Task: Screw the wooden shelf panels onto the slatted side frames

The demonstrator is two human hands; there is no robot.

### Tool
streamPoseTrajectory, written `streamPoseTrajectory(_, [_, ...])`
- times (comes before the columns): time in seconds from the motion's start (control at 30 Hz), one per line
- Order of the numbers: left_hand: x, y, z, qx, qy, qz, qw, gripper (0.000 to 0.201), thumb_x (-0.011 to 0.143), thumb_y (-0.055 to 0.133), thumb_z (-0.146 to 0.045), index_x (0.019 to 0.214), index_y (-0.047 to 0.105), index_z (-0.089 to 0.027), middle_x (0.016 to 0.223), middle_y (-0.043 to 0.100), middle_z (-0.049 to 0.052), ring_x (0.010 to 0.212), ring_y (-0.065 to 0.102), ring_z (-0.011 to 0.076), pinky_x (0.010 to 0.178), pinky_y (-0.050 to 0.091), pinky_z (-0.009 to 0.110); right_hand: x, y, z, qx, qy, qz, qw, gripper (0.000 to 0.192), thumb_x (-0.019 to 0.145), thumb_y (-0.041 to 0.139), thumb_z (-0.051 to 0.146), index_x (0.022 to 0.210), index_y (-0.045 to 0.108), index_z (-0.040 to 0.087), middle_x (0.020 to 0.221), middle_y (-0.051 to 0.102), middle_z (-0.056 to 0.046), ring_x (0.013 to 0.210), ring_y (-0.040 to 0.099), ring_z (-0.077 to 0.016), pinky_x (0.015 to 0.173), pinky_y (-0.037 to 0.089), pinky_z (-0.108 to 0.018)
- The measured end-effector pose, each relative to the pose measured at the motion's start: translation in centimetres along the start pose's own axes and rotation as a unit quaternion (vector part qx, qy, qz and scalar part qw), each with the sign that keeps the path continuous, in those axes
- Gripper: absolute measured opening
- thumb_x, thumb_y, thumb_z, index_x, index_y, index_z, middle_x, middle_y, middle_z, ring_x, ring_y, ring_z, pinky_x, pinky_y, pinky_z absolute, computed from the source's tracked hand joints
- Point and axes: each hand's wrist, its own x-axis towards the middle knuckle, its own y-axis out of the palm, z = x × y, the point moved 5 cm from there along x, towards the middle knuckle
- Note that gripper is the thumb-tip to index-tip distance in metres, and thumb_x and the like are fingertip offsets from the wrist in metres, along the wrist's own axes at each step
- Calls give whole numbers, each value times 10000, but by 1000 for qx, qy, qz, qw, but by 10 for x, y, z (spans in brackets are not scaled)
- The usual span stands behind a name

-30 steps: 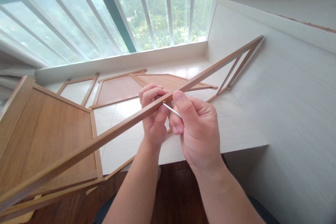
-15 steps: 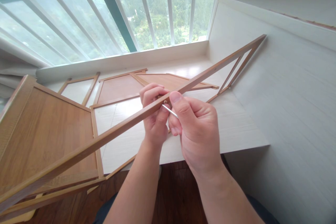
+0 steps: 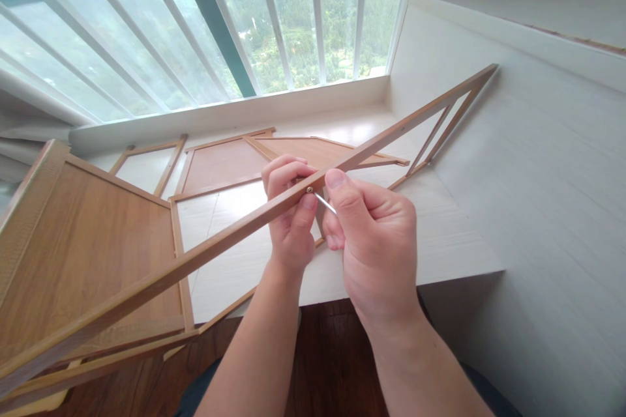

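Note:
A long wooden rail (image 3: 229, 232) crosses diagonally in front of me, part of a slim wooden frame. A small round bolt head (image 3: 310, 189) shows in its near face. My left hand (image 3: 288, 215) grips the rail from behind and below, its thumb just under the bolt. In my right hand (image 3: 374, 234), closed beside the rail, is a thin silver Allen key (image 3: 325, 203); its tip is close to the bolt head, and I cannot tell whether it is seated. The rest of the key is hidden in my fist.
At left stands a large wooden panel (image 3: 98, 241). Further wooden frame pieces (image 3: 222, 163) lie on the pale window ledge (image 3: 229, 215). A barred window (image 3: 293, 19) is behind, a white wall (image 3: 538, 163) at right, and dark wooden flooring (image 3: 325, 365) below.
My right hand has shifted slightly right with the Allen key, whose tip has moved from just below the bolt to its right side. The left hand keeps its grip on the rail.

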Motion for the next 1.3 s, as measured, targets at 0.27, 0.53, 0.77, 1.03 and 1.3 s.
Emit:
streamPoseTrajectory(0.27, [1, 1, -4, -19, 7, -6, 1000, 165, 993, 531, -417, 1063, 594, -282, 1133, 559, 42, 1093, 560, 220, 981, 488, 401, 0, 4, -1, 6, -4, 7, 1000, 587, 890, 710, 498, 484, 411, 199, 468, 340, 54, 475, 328, -81, 468, 264, -264])
streamPoseTrajectory(0.53, [0, 1, -4, 5, 9, -17, 1000, 141, 979, 523, -384, 1048, 588, -280, 1113, 560, 38, 1093, 538, 220, 997, 464, 399, -1, 4, -2, 13, -4, 7, 1000, 583, 891, 709, 500, 491, 410, 200, 467, 351, 54, 475, 342, -83, 475, 279, -265])
streamPoseTrajectory(0.77, [-4, 2, -7, 26, -16, -33, 999, 126, 966, 516, -346, 1048, 583, -277, 1122, 539, 42, 1122, 513, 234, 1051, 428, 420, -2, 5, -6, 21, -1, 6, 1000, 604, 898, 704, 487, 469, 393, 196, 457, 348, 53, 471, 353, -82, 482, 300, -262])
streamPoseTrajectory(1.03, [-4, 5, -13, 21, -29, -33, 999, 117, 972, 491, -327, 1062, 550, -281, 1176, 540, 42, 1161, 511, 240, 1084, 403, 441, -3, 8, -14, 57, 11, -7, 998, 601, 900, 682, 503, 479, 373, 206, 450, 341, 54, 463, 323, -83, 458, 296, -259])
streamPoseTrajectory(1.3, [-5, 4, -7, 7, -26, -19, 999, 148, 973, 484, -348, 1081, 560, -281, 1203, 559, 46, 1215, 518, 246, 1084, 409, 442, 1, 1, -17, 32, 4, -14, 999, 566, 901, 686, 493, 512, 392, 205, 461, 373, 56, 473, 348, -84, 464, 313, -245])
